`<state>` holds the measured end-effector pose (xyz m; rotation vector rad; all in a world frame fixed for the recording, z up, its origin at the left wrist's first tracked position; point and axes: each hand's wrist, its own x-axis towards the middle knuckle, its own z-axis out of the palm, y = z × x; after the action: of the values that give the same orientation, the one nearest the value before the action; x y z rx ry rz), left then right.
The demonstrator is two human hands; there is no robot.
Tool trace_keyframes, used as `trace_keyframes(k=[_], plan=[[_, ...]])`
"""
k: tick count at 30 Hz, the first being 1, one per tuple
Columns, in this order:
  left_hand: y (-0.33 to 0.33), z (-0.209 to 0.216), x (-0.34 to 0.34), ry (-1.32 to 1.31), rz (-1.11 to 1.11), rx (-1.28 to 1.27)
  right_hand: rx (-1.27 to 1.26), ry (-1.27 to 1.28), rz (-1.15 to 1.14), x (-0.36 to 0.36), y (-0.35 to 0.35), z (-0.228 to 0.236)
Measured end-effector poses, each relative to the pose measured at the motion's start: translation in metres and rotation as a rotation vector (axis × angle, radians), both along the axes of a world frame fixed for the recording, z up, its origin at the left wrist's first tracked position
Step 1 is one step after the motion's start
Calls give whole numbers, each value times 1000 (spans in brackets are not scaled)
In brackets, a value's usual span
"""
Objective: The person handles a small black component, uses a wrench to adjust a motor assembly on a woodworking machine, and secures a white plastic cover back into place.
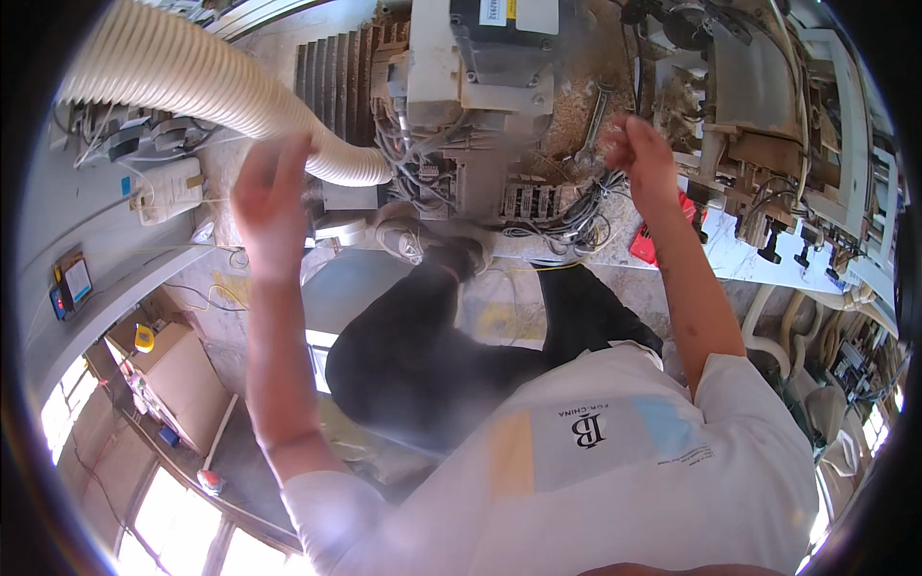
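Note:
My left hand (272,187) is raised in front of the ribbed cream hose (206,77), its fingers smeared by motion. On the other side, my right hand (642,158) is held up with bent, closed fingers; whatever they may hold is hidden. Just left of those fingers, a metal wrench (596,120) lies on a surface strewn with brown sawdust. Between my hands stands a machine with a dark-topped motor housing (504,43) and bundled cables (576,216) below it.
A red case (642,246) lies on the pale ledge by my right forearm. Machine parts with black knobs (770,245) stand at the right. The cream hose runs down to the machine's base. A brown cabinet (178,389) stands at the lower left.

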<state>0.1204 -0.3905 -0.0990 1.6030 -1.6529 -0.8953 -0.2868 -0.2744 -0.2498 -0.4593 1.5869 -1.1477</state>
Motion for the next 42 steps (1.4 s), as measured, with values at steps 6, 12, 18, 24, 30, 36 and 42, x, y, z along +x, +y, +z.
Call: trace_keyframes(k=[6,12,18,24,30,36,42], plan=[[128,-37,76,312,544,7,351,290,193,-30,41,-105],[249,-75,114,282,961,-43,507,301,330,-56,9,-238],[333,-59,181,157,1204,-56,626,-318,-94,-125,-16,-356],[406,-98,249,141,1316,3,742,218,224,-158,-15,-375],[436,-143,253,111,1322,255,758,205,219,-170,-39,-383],[457,-133,200,-447,856,494,848,153,355,-164,-38,-378],[462,-158,158,-295,891,601,730,319,329,-160,-50,-391]])
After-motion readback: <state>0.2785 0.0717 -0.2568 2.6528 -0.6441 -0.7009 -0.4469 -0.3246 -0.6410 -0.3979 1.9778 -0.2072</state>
